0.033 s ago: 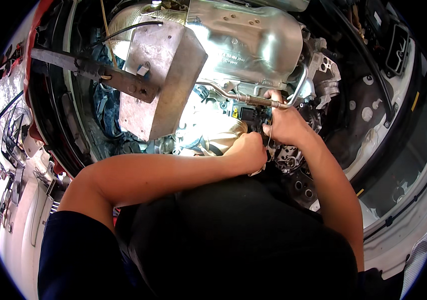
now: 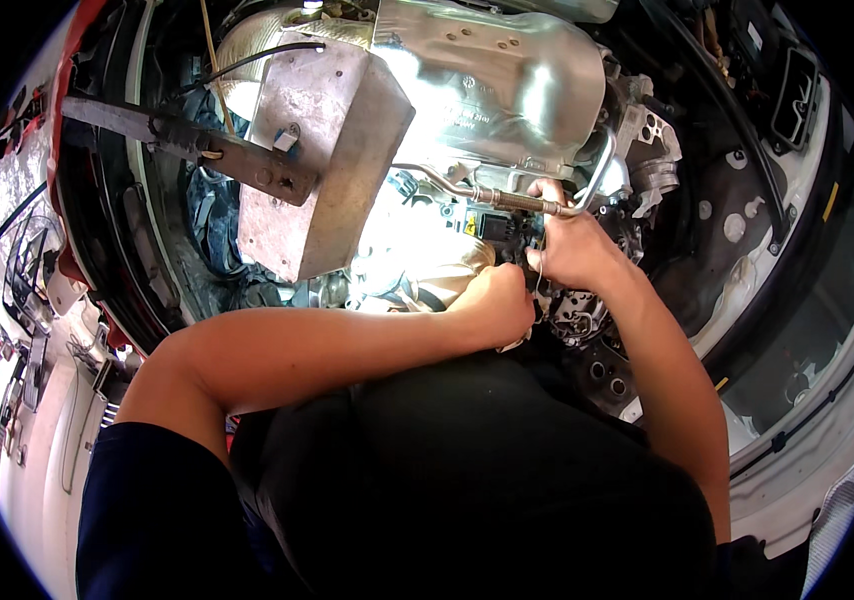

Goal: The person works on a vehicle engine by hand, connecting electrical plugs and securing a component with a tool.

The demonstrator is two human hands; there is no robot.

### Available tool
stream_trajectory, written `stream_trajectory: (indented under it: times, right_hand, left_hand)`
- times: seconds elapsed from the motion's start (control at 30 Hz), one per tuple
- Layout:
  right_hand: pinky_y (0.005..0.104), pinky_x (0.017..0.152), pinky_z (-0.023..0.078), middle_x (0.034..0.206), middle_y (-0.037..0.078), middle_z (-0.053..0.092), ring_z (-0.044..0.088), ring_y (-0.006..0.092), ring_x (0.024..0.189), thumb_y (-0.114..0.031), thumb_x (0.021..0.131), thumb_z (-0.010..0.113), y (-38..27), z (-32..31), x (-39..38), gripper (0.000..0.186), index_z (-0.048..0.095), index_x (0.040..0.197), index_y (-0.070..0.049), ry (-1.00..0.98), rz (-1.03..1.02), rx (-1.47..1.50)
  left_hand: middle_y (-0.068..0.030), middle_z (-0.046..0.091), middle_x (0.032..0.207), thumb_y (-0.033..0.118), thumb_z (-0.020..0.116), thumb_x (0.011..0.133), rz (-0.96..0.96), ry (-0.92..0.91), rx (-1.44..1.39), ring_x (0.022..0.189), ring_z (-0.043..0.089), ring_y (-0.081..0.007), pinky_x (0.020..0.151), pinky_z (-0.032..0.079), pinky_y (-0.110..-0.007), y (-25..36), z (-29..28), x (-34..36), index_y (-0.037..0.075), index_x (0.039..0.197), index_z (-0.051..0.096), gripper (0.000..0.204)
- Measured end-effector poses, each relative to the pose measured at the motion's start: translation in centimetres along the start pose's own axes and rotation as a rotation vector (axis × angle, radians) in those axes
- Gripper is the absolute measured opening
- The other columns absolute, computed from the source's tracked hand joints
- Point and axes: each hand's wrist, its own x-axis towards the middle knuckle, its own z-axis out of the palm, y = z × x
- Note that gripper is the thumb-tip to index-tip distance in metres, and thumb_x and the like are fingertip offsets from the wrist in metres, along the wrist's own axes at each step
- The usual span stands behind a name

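Observation:
My left hand (image 2: 495, 303) is closed in a fist low in the engine bay, beside a gold-coloured heat cover (image 2: 467, 255). Its fingertips are turned away, so what they grip is hidden. Just to the right, my right hand (image 2: 577, 248) is closed too, fingers curled inward, with one finger reaching up behind a metal pipe with a braided section (image 2: 512, 201). Whatever sits in those fingers cannot be made out. A thin wire (image 2: 542, 262) runs down by the fingertips. Between the hands lies a black connector block (image 2: 497, 227) with a yellow label.
Above the hands bulges a large silver heat shield (image 2: 507, 90). At left, a bent metal plate (image 2: 332, 150) is fixed to a dark bar (image 2: 187, 140) that crosses the bay. Engine parts (image 2: 579, 318) crowd below the right hand. The car's fender edge (image 2: 797, 345) curves along the right.

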Motion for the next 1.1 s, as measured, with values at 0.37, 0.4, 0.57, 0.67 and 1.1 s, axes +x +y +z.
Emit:
stream_trajectory:
  times: [0.37,0.4,0.57,0.67,1.1]
  right_hand:
    - [0.0411,0.09,0.044,0.111,0.026,0.052,0.053,0.0406,0.107,-0.01,0.071,0.07,1.3,1.2,0.3,0.07,0.029,0.128,-0.001,0.019,-0.028,0.007]
    - [0.0407,0.092,0.042,0.115,0.025,0.049,0.051,0.0395,0.11,-0.009,0.071,0.07,1.5,1.4,0.4,0.07,0.031,0.127,-0.001,0.075,-0.101,0.034]
    - [0.0409,0.093,0.042,0.118,0.025,0.046,0.05,0.039,0.111,-0.009,0.071,0.069,1.5,1.6,0.4,0.066,0.032,0.126,-0.001,0.107,-0.099,0.071]
    - [0.0428,0.087,0.047,0.104,0.028,0.058,0.057,0.0424,0.099,-0.011,0.072,0.065,0.7,1.4,0.7,0.063,0.033,0.124,0.003,0.118,-0.08,-0.075]
    - [0.0368,0.089,0.049,0.106,0.017,0.066,0.064,0.0277,0.1,-0.02,0.077,0.057,-0.9,-0.7,0.5,0.03,0.067,0.099,-0.003,-0.238,0.109,-0.151]
  left_hand:
    - [-0.0316,0.061,0.088,0.013,0.051,0.085,-0.023,0.02,-0.067,0.091,0.059,-0.0462,0.079,0.047,-0.048,-0.3,0.4,-0.1,-0.008,0.096,0.061,0.025]
    - [-0.0316,0.061,0.088,0.013,0.051,0.085,-0.024,0.021,-0.067,0.091,0.059,-0.0462,0.079,0.047,-0.048,-0.4,0.4,0.0,-0.008,0.096,0.061,0.025]
    - [-0.031,0.061,0.086,0.013,0.051,0.085,0.016,0.035,-0.034,0.088,0.058,-0.0473,0.077,0.046,-0.049,-0.6,0.7,0.2,-0.008,0.092,0.06,0.023]
    - [-0.0308,0.061,0.085,0.013,0.051,0.084,0.039,0.047,-0.051,0.087,0.058,-0.0474,0.076,0.046,-0.049,-0.9,0.8,0.2,-0.007,0.089,0.059,0.022]
    - [-0.0284,0.059,0.074,0.006,0.049,0.081,0.079,0.05,-0.083,0.073,0.058,-0.0453,0.065,0.044,-0.05,-2.2,0.5,-0.1,-0.005,0.088,0.058,0.015]
